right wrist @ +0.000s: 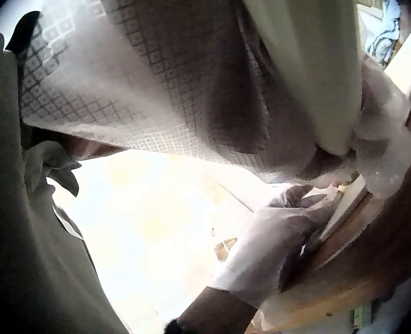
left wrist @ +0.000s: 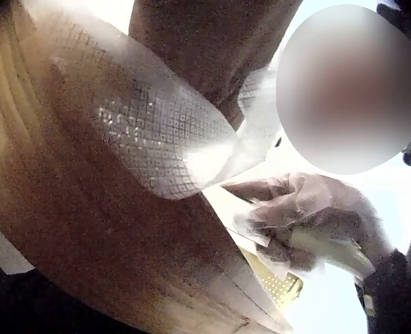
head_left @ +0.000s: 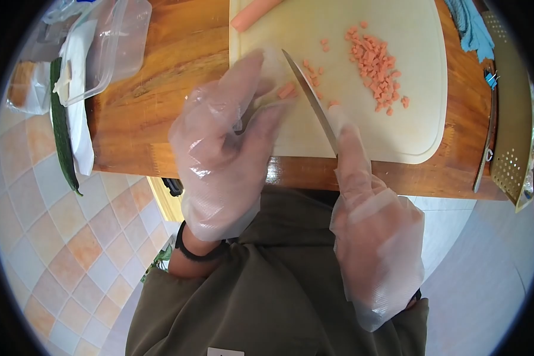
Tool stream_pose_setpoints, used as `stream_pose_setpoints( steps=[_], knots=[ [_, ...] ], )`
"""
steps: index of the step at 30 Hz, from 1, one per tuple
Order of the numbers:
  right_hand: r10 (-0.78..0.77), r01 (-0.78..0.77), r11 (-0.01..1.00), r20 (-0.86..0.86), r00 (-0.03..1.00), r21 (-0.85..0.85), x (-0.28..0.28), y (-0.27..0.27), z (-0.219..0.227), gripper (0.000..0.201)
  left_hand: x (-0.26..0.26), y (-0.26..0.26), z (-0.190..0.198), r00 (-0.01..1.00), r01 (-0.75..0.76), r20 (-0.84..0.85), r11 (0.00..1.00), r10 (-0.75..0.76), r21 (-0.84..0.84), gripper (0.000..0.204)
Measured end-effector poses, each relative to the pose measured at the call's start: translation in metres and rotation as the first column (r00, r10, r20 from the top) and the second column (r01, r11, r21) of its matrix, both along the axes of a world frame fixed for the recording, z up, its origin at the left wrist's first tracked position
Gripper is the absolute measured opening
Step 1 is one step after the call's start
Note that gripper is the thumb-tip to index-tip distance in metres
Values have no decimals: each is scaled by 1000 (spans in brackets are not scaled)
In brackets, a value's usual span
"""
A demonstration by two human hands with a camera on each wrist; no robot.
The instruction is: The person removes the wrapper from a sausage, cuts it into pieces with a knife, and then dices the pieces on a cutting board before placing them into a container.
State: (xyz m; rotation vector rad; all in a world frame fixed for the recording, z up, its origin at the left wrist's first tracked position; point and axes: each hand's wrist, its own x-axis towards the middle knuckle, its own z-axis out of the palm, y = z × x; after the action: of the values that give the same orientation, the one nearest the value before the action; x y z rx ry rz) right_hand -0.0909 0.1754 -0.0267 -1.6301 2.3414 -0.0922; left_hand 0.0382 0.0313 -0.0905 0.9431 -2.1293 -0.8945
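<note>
Knife (head_left: 312, 99) in the right hand (head_left: 377, 243) is what catches my eye first: the forefinger lies stretched along it while the other fingers wrap round the handle, and the blade slants over a pale cutting board (head_left: 406, 29), its tip pointing away from the person. Across from it the left hand (head_left: 222, 133) rests over the board's near left part, its thumb and forefinger spread apart rather than pressed together. A small orange-pink chunk (head_left: 287, 91) lies on the board just by those fingertips, between them and the blade; I can't tell whether the fingers touch it. Both hands wear clear, textured plastic gloves.

Tiny diced pieces (head_left: 377, 71) sit heaped on the right side of the board, with a few strays scattered nearer the blade. At the far left edge of the board rests an uncut orange-pink stick (head_left: 255, 13).

The board lies on a wooden table (head_left: 121, 133). Over at the left I see a dark green cucumber (head_left: 60, 127) beside a long white sheet (head_left: 82, 127), with a clear plastic container (head_left: 130, 44) next to them. A blue cloth (head_left: 472, 29) lies at the far right.
</note>
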Motion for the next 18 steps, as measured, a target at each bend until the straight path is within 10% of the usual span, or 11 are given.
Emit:
stream_pose_setpoints(
  steps=[7, 18],
  knots=[
    [-19, 14, 999, 121, 992, 47, 1, -4, 12, 76, 1, 9, -1, 986, -108, -102, 966, 135, 233, 73],
    [-17, 12, 999, 123, 992, 47, 1, -6, 10, 80, -3, 2, 3, 996, -29, 80, 1000, 30, -10, 60]
  ],
)
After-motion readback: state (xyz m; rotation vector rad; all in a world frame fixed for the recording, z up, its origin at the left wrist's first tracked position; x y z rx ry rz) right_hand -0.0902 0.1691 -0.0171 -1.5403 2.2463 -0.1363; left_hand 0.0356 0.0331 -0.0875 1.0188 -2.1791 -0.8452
